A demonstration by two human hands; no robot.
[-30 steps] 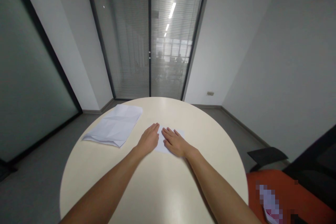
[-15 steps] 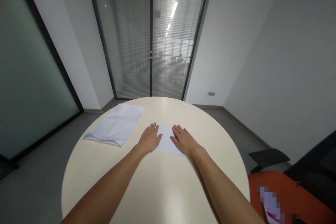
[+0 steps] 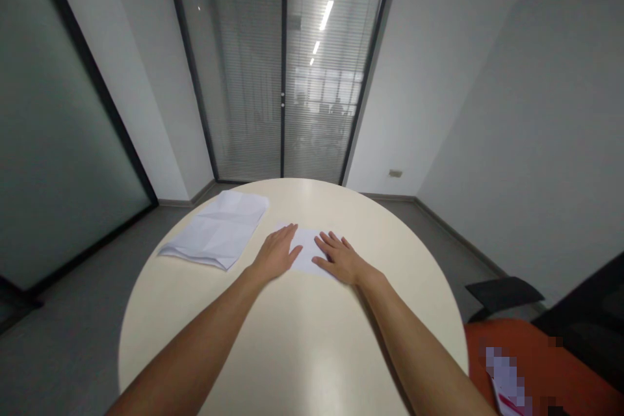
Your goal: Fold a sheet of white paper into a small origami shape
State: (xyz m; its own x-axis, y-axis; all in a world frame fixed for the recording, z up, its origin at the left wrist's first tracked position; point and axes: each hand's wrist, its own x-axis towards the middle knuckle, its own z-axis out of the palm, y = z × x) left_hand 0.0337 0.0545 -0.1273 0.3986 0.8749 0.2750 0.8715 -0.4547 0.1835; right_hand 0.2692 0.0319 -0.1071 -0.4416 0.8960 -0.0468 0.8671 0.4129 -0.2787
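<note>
A small white sheet of paper (image 3: 305,252) lies flat on the round cream table (image 3: 292,338), partly covered by both hands. On its left side rests my left hand (image 3: 277,252), fingers stretched out and the thumb pointing inward over the paper. My right hand (image 3: 342,258) lies palm down over the sheet's right side with its fingers spread. Between the two thumbs a strip of the paper shows. Neither hand grips anything.
A larger creased stack of white paper (image 3: 217,229) lies on the table's left side. At the right stands a chair with an orange seat (image 3: 536,344) and black armrest (image 3: 507,296), with a partly blurred item on it. Behind the table is a glass partition with blinds (image 3: 244,78).
The small sheet has shifted slightly away from me and turned a little under the hands. My right hand's fingers are more spread, and my left hand is slightly more tilted.
</note>
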